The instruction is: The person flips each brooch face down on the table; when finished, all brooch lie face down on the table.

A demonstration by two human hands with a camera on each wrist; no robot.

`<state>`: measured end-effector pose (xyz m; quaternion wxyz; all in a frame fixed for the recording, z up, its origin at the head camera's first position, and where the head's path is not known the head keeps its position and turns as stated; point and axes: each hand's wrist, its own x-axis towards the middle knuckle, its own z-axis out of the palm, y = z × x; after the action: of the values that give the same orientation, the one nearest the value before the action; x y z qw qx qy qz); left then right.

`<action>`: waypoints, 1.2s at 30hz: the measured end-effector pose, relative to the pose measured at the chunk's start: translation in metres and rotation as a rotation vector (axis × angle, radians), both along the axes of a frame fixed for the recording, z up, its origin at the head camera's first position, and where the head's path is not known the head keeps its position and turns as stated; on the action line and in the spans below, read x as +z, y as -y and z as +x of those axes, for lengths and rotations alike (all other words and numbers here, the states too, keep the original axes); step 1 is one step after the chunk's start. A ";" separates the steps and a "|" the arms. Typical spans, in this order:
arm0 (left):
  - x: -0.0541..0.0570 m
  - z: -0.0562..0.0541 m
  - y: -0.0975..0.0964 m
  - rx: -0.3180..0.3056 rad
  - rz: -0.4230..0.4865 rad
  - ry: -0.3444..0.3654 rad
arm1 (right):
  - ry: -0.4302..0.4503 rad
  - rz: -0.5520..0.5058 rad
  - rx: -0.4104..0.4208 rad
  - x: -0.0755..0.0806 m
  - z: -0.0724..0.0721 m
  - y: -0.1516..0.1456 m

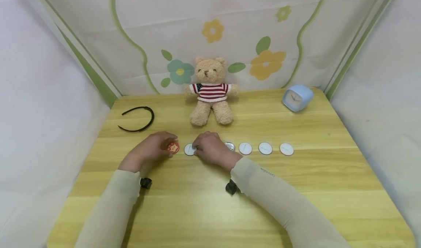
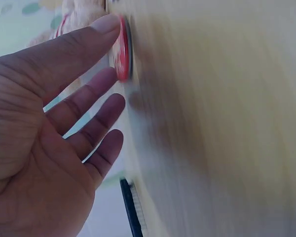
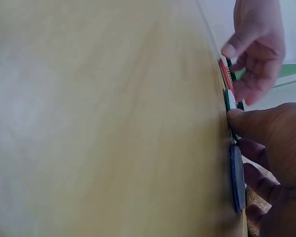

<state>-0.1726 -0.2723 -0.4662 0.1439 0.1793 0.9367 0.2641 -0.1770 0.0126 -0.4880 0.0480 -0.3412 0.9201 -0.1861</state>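
Note:
In the head view, a red round badge [image 1: 173,147] with a yellowish star-like picture lies at the left end of a row on the table. My left hand [image 1: 149,149] is around it, thumb and index finger spread at opposite edges; in the left wrist view the thumb tip meets the rim of the red badge [image 2: 122,52]. A white round badge [image 1: 189,149] lies just to its right. My right hand [image 1: 212,149] pinches its right edge, and the thumb shows against the badge [image 3: 230,100] in the right wrist view. A silvery badge [image 1: 230,146] is partly hidden behind the right hand.
Further right in the row lie three white badges [image 1: 265,148]. A teddy bear [image 1: 212,90] in a striped shirt sits at the back against the flowered cloth. A black headband [image 1: 152,118] lies back left, and a blue clock [image 1: 297,98] stands back right.

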 end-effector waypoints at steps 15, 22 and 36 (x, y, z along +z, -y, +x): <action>-0.005 -0.005 0.012 -0.001 0.039 -0.006 | 0.084 -0.057 -0.018 0.002 -0.004 0.000; -0.006 -0.007 0.012 0.013 0.037 0.029 | 0.074 -0.072 -0.025 0.005 -0.004 0.026; -0.007 -0.007 0.015 0.028 0.031 0.027 | -0.022 0.027 -0.044 0.000 -0.002 0.068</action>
<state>-0.1800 -0.2869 -0.4730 0.1497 0.1646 0.9329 0.2831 -0.1790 -0.0558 -0.4878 0.0384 -0.3222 0.9303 -0.1709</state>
